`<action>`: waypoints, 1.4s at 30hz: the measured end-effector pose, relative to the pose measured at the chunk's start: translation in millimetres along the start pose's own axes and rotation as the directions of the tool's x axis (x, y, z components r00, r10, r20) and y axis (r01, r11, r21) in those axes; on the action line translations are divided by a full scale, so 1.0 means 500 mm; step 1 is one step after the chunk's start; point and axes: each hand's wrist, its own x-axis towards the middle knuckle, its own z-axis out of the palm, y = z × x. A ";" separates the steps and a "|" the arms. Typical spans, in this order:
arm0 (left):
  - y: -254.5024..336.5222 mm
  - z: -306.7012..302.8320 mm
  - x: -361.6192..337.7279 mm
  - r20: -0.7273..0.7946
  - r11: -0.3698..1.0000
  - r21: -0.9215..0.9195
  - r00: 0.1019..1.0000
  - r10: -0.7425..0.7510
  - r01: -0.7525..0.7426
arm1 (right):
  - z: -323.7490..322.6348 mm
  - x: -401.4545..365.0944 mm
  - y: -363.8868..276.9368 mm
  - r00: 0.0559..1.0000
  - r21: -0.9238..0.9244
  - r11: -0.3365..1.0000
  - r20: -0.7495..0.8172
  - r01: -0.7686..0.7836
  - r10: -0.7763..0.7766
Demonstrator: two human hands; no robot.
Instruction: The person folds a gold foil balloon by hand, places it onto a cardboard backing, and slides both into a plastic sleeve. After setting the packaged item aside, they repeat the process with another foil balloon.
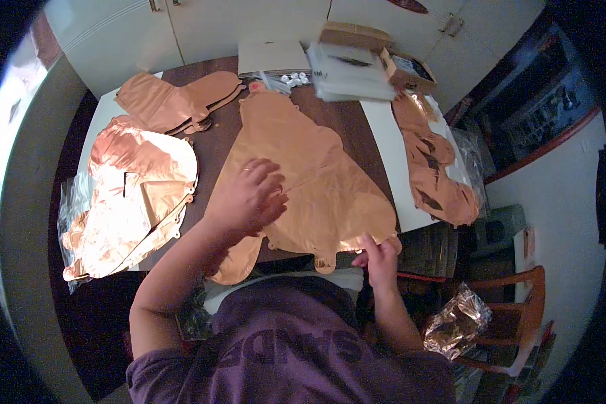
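Observation:
A large flat copper-coloured foil balloon [310,161] lies across the middle of the table, creased, with small tabs along its edge. My left hand [252,194] is over its left side, fingers loosely bent and apart, holding nothing. At the lower right corner, my right hand [380,261] has its fingers closed on the balloon's edge. Part of another foil piece [239,261] shows beneath, near the table's front edge. Left of the balloon lies a pile of shiny foil balloons [138,195], with more flat foil pieces [175,101] behind it.
Further foil balloons [438,168] lie along the table's right side. At the back are a cardboard box [273,57], small white rolls [294,79], a stack of clear plastic bags [350,73] and an open carton [411,69]. A wooden chair [533,310] stands right, near crumpled foil packaging [458,323].

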 end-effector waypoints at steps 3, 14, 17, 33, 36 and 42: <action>0.017 0.024 0.034 -0.001 0.978 -0.157 0.990 0.139 -0.137 | 0.005 -0.005 -0.029 0.999 0.030 0.999 -0.015 -0.044 0.045; 0.025 0.093 0.053 0.094 0.977 -0.184 0.987 0.130 -0.111 | 0.014 -0.007 -0.054 0.983 -0.102 0.981 -0.062 0.166 -0.173; 0.028 0.100 0.048 0.124 0.991 -0.123 0.990 0.069 -0.054 | 0.016 0.004 -0.050 0.968 -0.199 0.958 -0.097 0.208 -0.230; 0.006 0.119 0.037 0.223 0.999 0.003 0.973 0.051 -0.053 | 0.122 -0.039 -0.058 0.352 -0.500 0.077 0.485 0.863 -0.801; -0.002 0.129 0.033 0.248 0.998 0.017 0.967 0.054 -0.060 | 0.108 -0.027 -0.075 0.382 -0.302 0.241 0.623 0.922 -0.682; 0.006 0.112 0.036 0.278 0.999 -0.013 0.960 0.036 -0.034 | 0.031 0.094 -0.080 0.690 -0.420 0.549 0.390 0.722 -0.609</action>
